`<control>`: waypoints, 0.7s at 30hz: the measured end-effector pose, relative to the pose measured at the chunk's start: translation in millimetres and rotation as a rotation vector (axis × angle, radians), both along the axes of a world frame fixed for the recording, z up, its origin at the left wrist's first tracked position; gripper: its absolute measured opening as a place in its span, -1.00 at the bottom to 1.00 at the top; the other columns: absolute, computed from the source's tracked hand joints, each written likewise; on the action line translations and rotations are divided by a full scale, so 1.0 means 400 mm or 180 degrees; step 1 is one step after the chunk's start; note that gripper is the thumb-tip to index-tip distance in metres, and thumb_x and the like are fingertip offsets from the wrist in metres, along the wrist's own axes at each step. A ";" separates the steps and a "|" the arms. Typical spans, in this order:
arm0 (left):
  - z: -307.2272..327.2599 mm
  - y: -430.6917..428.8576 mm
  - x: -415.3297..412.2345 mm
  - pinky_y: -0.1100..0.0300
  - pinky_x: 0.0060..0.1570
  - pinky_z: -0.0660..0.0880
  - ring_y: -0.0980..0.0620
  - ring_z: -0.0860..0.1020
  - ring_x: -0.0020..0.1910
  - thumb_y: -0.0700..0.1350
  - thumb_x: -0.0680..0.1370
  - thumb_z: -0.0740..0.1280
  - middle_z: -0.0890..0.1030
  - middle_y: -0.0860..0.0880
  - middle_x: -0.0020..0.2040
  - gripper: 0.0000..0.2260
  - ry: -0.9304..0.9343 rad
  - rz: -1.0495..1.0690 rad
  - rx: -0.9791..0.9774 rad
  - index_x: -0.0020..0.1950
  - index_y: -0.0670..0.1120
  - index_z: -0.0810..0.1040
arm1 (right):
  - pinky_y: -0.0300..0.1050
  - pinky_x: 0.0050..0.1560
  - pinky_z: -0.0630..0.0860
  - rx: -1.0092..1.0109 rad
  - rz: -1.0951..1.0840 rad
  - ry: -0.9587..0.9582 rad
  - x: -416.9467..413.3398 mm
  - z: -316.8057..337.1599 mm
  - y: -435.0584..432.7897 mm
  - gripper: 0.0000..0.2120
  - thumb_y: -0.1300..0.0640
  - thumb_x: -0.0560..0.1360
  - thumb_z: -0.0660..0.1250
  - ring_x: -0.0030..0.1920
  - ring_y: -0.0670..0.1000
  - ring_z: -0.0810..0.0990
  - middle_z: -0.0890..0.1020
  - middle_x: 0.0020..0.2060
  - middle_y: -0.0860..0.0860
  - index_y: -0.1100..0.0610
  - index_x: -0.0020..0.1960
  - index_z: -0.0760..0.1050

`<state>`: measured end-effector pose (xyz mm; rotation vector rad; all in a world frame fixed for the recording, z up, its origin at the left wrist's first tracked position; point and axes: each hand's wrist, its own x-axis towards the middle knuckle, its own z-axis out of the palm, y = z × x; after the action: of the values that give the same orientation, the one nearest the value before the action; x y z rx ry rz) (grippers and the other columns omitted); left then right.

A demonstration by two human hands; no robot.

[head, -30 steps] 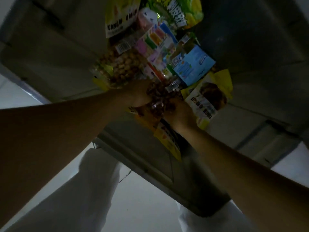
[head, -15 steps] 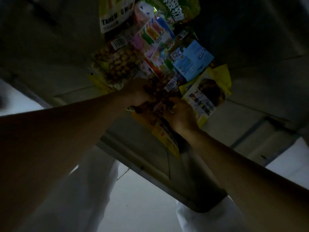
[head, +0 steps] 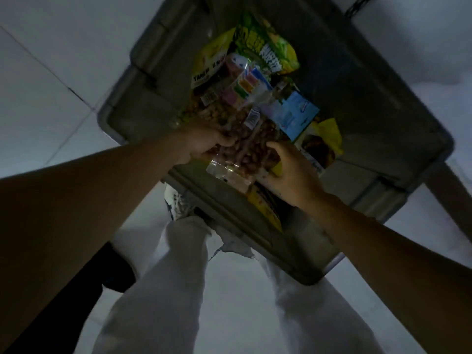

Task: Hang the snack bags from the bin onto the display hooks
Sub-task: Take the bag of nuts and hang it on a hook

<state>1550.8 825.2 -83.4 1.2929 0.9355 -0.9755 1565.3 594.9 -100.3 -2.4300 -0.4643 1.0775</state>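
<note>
The left grip (head: 204, 141), a bare hand, has its fingers curled over the left edge of a clear bag of brown nuts (head: 251, 146). The right grip (head: 293, 172) clamps the same bag from the other side, its thumb lying on the bag's face; the fingers behind are hidden. The bag sits tilted between the two grips, over the near part of the grey bin (head: 370, 85), its clear lower end above the bin's near wall.

More snack bags crowd around it inside the bin. A bag of pale nuts (head: 212, 113) lies just beyond the left grip, partly covered by it. Past that are a yellow bag with dark lettering (head: 207, 66), a multicoloured pack (head: 245, 83) and a green-and-yellow bag (head: 265, 53) at the far end. To the right lie a blue packet (head: 297, 116) and a yellow bag with a brown picture (head: 323, 143), the latter touching the right grip. Another yellow bag (head: 265, 208) leans against the near wall, under the right wrist.

The bin stands on a pale tiled floor (head: 51, 72). Below it show white trousers (head: 178, 277) and a light shoe (head: 176, 204).
</note>
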 end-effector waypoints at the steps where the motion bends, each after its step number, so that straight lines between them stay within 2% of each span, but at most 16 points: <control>1: 0.017 0.009 0.005 -0.07 0.28 0.48 -0.07 0.54 0.11 -0.21 0.55 0.36 0.54 -0.21 0.28 -0.69 0.0040 0.0098 0.0032 0.28 -0.23 0.49 | 0.08 0.26 0.48 0.0028 0.0164 -0.0131 0.001 0.024 0.006 -0.30 0.04 0.47 0.50 0.41 0.15 0.38 0.34 0.47 0.09 0.06 0.51 0.26; 4: 0.091 0.054 0.008 0.02 0.19 0.55 -0.05 0.58 0.07 -0.19 0.54 0.38 0.54 -0.20 0.30 -0.61 0.0122 0.0453 -0.0152 0.36 -0.22 0.46 | 0.17 0.20 0.50 0.0110 0.0523 -0.0821 -0.004 0.103 0.029 -0.27 0.08 0.38 0.56 0.40 0.24 0.35 0.33 0.46 0.13 0.03 0.46 0.32; 7: 0.159 0.091 0.003 0.10 0.09 0.59 -0.03 0.58 0.04 -0.21 0.49 0.40 0.57 -0.15 0.20 -0.68 0.0381 0.0622 -0.0533 0.24 -0.18 0.52 | 0.23 0.18 0.49 0.0184 0.0366 -0.1299 -0.004 0.173 0.060 -0.39 0.11 0.33 0.55 0.32 0.25 0.40 0.44 0.33 0.16 0.05 0.35 0.45; 10: 0.216 0.106 -0.002 0.14 -0.06 0.63 -0.03 0.59 0.02 -0.20 0.34 0.45 0.59 -0.11 0.08 -0.64 0.0555 0.0579 -0.0720 0.12 -0.14 0.54 | 0.21 0.18 0.49 0.0329 0.0298 -0.1403 -0.004 0.214 0.082 -0.47 0.18 0.30 0.53 0.28 0.23 0.43 0.50 0.25 0.15 0.11 0.25 0.50; 13: 0.233 0.115 -0.023 0.22 -0.27 0.62 0.01 0.60 -0.14 -0.12 0.31 0.44 0.60 -0.11 0.00 -0.61 0.0557 0.0656 -0.0718 0.11 -0.16 0.55 | 0.17 0.13 0.55 0.0556 0.0270 -0.1321 -0.006 0.221 0.090 -0.56 0.21 0.37 0.50 0.20 0.21 0.51 0.57 0.15 0.15 0.18 0.22 0.53; 14: 0.236 0.116 -0.036 0.20 -0.24 0.62 0.00 0.59 -0.13 -0.07 0.34 0.43 0.59 -0.12 0.00 -0.63 0.0535 0.0623 -0.0650 0.10 -0.16 0.55 | 0.14 0.09 0.57 0.0620 0.0204 -0.1229 -0.009 0.221 0.091 -0.61 0.18 0.40 0.49 0.17 0.18 0.53 0.59 0.11 0.15 0.19 0.21 0.54; 16: 0.241 0.113 -0.062 0.12 -0.03 0.59 -0.06 0.58 -0.02 0.02 0.50 0.35 0.60 -0.14 0.02 -0.73 0.0501 0.0481 -0.0531 0.07 -0.15 0.55 | 0.10 0.03 0.59 0.0769 -0.0042 -0.0889 -0.013 0.226 0.094 -0.70 0.12 0.46 0.48 0.10 0.10 0.57 0.60 0.04 0.09 0.15 0.15 0.57; 18: 0.247 0.110 -0.089 0.03 0.14 0.52 -0.11 0.58 0.09 0.09 0.59 0.25 0.62 -0.17 0.07 -0.69 0.0492 0.0308 -0.0466 0.09 -0.13 0.56 | 0.02 0.01 0.58 0.0925 -0.0358 -0.0539 -0.021 0.244 0.096 -0.80 0.07 0.48 0.47 0.05 0.01 0.57 0.59 -0.04 -0.03 0.08 0.06 0.58; 20: 0.252 0.109 -0.112 0.01 0.15 0.52 -0.12 0.59 0.11 0.15 0.62 0.17 0.64 -0.13 0.10 -0.60 0.0371 0.0165 -0.0314 0.12 -0.13 0.61 | -0.18 -0.03 0.55 0.0983 -0.0725 -0.0220 -0.026 0.275 0.100 -0.86 0.04 0.47 0.48 0.00 -0.07 0.57 0.58 -0.13 -0.14 0.02 -0.03 0.56; 21: 0.256 0.107 -0.119 0.02 0.14 0.53 -0.11 0.60 0.11 0.14 0.65 0.11 0.65 -0.11 0.11 -0.58 0.0272 0.0076 -0.0175 0.11 -0.11 0.63 | -0.21 -0.06 0.55 0.1006 -0.0974 0.0012 -0.024 0.289 0.102 -0.87 0.06 0.47 0.49 -0.03 -0.07 0.60 0.61 -0.15 -0.12 0.03 -0.05 0.56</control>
<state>1503.1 868.1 19.0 1.1993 0.9809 -1.0377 1555.6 635.7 15.4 -2.1329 -0.2293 0.8104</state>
